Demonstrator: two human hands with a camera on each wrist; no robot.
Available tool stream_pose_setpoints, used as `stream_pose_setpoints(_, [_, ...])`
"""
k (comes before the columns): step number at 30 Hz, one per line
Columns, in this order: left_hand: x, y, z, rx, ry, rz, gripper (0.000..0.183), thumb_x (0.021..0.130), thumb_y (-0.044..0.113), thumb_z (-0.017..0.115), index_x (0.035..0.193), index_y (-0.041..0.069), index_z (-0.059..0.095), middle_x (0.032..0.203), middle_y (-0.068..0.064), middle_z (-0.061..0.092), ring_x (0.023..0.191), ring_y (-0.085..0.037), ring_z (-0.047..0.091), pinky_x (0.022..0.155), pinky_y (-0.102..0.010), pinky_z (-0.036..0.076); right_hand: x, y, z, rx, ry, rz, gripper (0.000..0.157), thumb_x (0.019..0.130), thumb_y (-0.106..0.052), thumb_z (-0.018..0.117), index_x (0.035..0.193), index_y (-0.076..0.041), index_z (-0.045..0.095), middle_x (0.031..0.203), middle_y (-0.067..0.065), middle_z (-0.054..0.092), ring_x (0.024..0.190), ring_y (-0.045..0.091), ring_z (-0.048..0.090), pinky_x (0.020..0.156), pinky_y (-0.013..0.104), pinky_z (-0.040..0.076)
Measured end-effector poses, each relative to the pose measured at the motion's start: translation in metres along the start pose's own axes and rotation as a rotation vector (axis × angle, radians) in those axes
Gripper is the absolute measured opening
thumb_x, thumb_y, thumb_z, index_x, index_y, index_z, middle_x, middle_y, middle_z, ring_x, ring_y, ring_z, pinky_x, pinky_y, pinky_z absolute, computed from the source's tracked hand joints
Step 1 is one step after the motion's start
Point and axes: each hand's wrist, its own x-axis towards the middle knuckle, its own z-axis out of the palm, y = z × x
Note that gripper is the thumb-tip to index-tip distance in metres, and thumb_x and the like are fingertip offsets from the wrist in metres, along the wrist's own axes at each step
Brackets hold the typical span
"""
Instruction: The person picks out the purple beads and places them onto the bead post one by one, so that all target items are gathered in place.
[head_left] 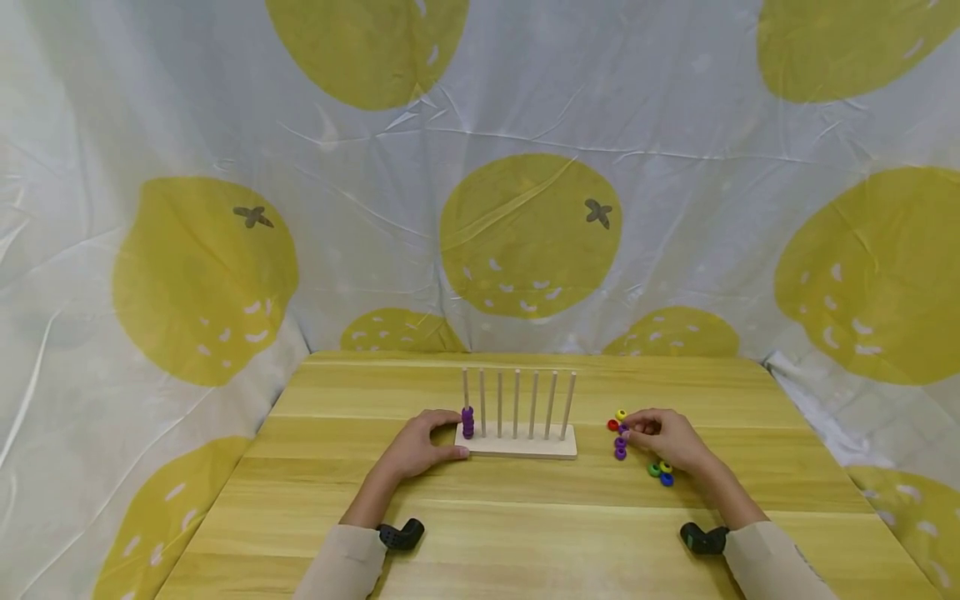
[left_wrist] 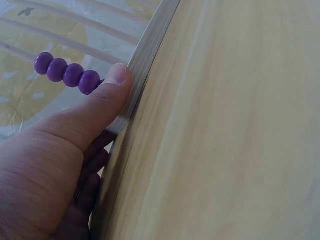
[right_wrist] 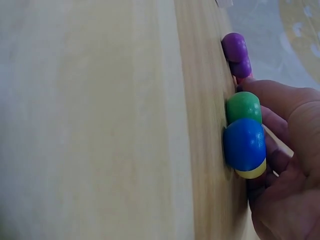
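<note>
A wooden peg rack (head_left: pixel 517 447) with a row of upright pegs stands on the table. Several purple beads (head_left: pixel 468 423) are stacked on its leftmost peg, seen also as a purple stack (left_wrist: pixel 73 75) in the left wrist view. My left hand (head_left: pixel 418 444) holds the left end of the base, thumb at the front edge, fingers behind. Right of the rack, my right hand (head_left: pixel 670 439) pinches a purple bead (head_left: pixel 623 428) between thumb and fingertips, close over the table; in the right wrist view the fingertips are partly hidden. Two purple beads (head_left: pixel 620 448) lie just in front of it.
A red bead (head_left: pixel 612 425) and a yellow bead (head_left: pixel 621 414) lie by the right fingertips. Nearer the front sit a green bead (head_left: pixel 653 470), a blue bead (head_left: pixel 667 480) and another yellow bead (head_left: pixel 666 467). A lemon-patterned curtain (head_left: pixel 360 225) hangs behind the wooden table (head_left: pixel 525 542).
</note>
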Motion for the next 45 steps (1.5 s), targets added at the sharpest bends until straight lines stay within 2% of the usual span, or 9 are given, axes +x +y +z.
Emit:
stream_pose_setpoints(13, [0.0, 0.0, -0.001, 0.011, -0.005, 0.005, 0.065, 0.08, 0.051, 0.087, 0.135, 0.023, 0.067, 0.142, -0.002, 0.063, 0.139, -0.031, 0.052, 0.118, -0.052, 0.041, 0.001, 0.002, 0.001, -0.027, 0.02, 0.002, 0.026, 0.095, -0.027, 0.077, 0.113, -0.009, 0.078, 0.088, -0.001, 0.066, 0.076, 0.01, 0.056, 0.065, 0.023, 0.049])
stream_pose_setpoints(26, [0.001, 0.001, 0.0, 0.013, 0.006, 0.019, 0.064, 0.08, 0.05, 0.086, 0.134, 0.022, 0.068, 0.142, -0.002, 0.064, 0.139, -0.031, 0.053, 0.118, -0.053, 0.041, -0.004, -0.002, -0.003, 0.043, 0.001, 0.065, 0.028, 0.095, -0.033, 0.077, 0.112, -0.011, 0.077, 0.092, 0.003, 0.067, 0.077, 0.014, 0.057, 0.064, 0.024, 0.05])
stream_pose_setpoints(36, [-0.002, 0.002, -0.001, 0.003, -0.001, 0.007, 0.064, 0.08, 0.049, 0.087, 0.134, 0.022, 0.068, 0.142, -0.004, 0.064, 0.139, -0.032, 0.053, 0.119, -0.054, 0.04, -0.008, -0.019, -0.016, -0.025, 0.058, -0.008, 0.027, 0.097, -0.035, 0.073, 0.111, -0.013, 0.077, 0.089, 0.001, 0.068, 0.077, 0.013, 0.056, 0.064, 0.024, 0.049])
stream_pose_setpoints(45, [0.0, 0.001, -0.001, -0.005, 0.003, 0.008, 0.063, 0.079, 0.048, 0.088, 0.133, 0.023, 0.069, 0.141, -0.002, 0.065, 0.139, -0.03, 0.053, 0.119, -0.052, 0.04, -0.006, -0.047, -0.033, -0.044, 0.098, -0.074, 0.026, 0.097, -0.037, 0.073, 0.111, -0.016, 0.077, 0.093, 0.0, 0.069, 0.084, 0.015, 0.06, 0.069, 0.026, 0.052])
